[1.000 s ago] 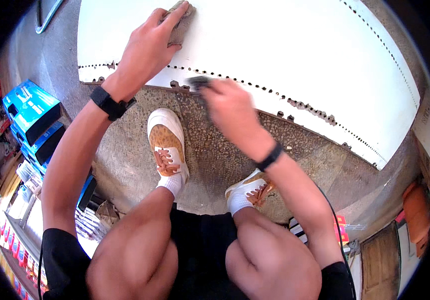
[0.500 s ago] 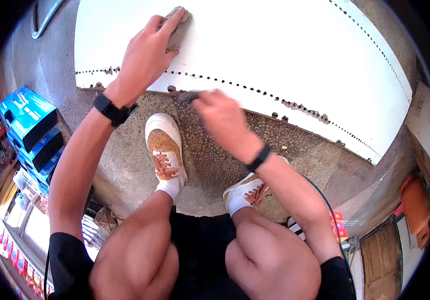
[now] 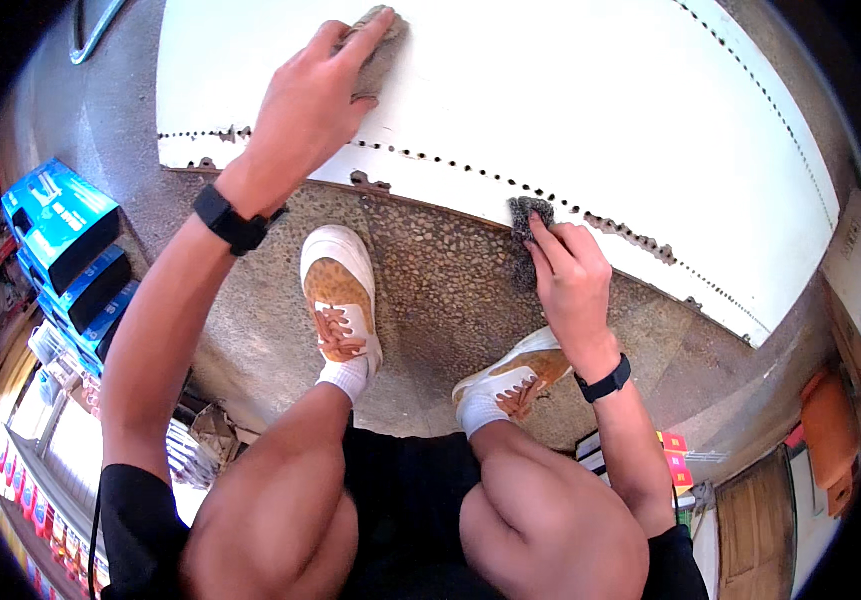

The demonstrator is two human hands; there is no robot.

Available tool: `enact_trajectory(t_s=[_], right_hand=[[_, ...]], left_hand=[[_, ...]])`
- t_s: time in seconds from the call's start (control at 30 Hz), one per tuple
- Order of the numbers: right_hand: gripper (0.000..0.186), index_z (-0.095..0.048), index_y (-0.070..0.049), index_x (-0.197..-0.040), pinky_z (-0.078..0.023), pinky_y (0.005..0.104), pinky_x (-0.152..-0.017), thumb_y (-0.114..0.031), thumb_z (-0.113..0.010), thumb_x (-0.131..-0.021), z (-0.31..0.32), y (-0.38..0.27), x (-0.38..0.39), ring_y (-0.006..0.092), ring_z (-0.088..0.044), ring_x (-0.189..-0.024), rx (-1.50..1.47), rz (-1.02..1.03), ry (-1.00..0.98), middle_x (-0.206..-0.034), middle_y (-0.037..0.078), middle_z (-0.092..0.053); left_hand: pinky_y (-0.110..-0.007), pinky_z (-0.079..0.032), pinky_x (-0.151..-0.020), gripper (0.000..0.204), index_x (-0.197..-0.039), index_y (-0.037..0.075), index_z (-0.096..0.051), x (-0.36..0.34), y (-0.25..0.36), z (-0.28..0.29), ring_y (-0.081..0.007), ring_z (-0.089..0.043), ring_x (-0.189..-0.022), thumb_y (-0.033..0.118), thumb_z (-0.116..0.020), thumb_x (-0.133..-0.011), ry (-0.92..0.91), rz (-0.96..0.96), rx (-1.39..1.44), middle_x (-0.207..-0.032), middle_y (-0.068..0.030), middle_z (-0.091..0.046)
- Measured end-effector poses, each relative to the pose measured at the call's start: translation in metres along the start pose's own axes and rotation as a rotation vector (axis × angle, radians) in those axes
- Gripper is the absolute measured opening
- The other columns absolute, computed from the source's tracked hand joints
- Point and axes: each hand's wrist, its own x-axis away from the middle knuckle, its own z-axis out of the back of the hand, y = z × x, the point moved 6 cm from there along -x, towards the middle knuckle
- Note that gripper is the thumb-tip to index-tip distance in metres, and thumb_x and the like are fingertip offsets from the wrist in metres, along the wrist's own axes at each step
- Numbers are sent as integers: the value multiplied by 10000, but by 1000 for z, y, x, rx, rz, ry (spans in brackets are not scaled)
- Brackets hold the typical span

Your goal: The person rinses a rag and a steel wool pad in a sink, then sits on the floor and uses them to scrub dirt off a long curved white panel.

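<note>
A large white board (image 3: 430, 90) with rows of small dark holes lies in front of me, chipped along its near edge. My left hand (image 3: 315, 95) presses a grey-brown rag (image 3: 380, 60) on the board's upper left part, fingers closed over it. Down at the near edge, right of the middle, my right hand (image 3: 572, 270) grips a dark grey steel wool scouring pad (image 3: 528, 225). The pad bends over the board's edge, its upper part touching the white surface near the line of holes.
Blue boxes (image 3: 60, 225) are stacked on the left. My two tan-and-white shoes (image 3: 335, 290) stand on the speckled floor (image 3: 420, 270) below the board. An orange-brown object (image 3: 832, 430) and a wooden panel (image 3: 755, 525) are at the right, with red boxes (image 3: 675, 460) by my right arm.
My right hand has moved right along the board's near edge with the scouring pad. My left hand and the rag appear slightly farther right in the picture, as does the board.
</note>
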Motion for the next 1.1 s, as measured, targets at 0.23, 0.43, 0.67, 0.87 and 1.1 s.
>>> enact_trajectory(t_s=[0.23, 0.43, 0.67, 0.87, 1.1], right_hand=[[162, -796, -4, -1003, -656, 422, -771, -25, -729, -857, -98, -95, -79, 303, -751, -957, 33, 297, -180, -1024, 125, -776], [185, -853, -2, -1067, -623, 438, -758, -5, -801, -890, -38, -21, -35, 316, -747, -856, -60, 137, -48, -939, 128, -775], [163, -846, 5, -1056, -623, 436, -756, -18, -787, -906, -68, -55, -92, 322, -740, -846, -35, 156, 6, -946, 129, -781], [179, -848, 8, -1073, -619, 434, -766, -4, -812, -898, -39, -21, -54, 319, -737, -859, -10, 196, -47, -953, 132, -773], [172, -843, 8, -1070, -623, 418, -761, 6, -815, -900, -4, 12, -17, 304, -726, -856, 56, 81, 40, -945, 122, -762]], left_hand=[[-514, -604, -996, 900, -1680, 50, -504, -1, 5, -2, -471, -696, -1145, -38, -847, -853, 21, 11, -9, -1323, -230, -636], [-490, -655, -976, 914, -1703, 137, -512, 48, 6, -47, -427, -758, -1114, 55, -897, -879, 3, -17, -25, -1401, -225, -658], [-494, -659, -989, 1007, -1736, 276, -498, 30, 5, -65, -413, -757, -1123, 91, -943, -852, -34, 118, 32, -1388, -159, -673], [-494, -654, -1019, 1030, -1752, 282, -475, 37, -6, -65, -412, -754, -1160, 87, -940, -854, -69, 119, 74, -1412, -168, -675], [-493, -654, -1022, 1032, -1749, 284, -482, 36, -3, -65, -414, -758, -1162, 82, -946, -850, -38, 132, 50, -1413, -173, -681]])
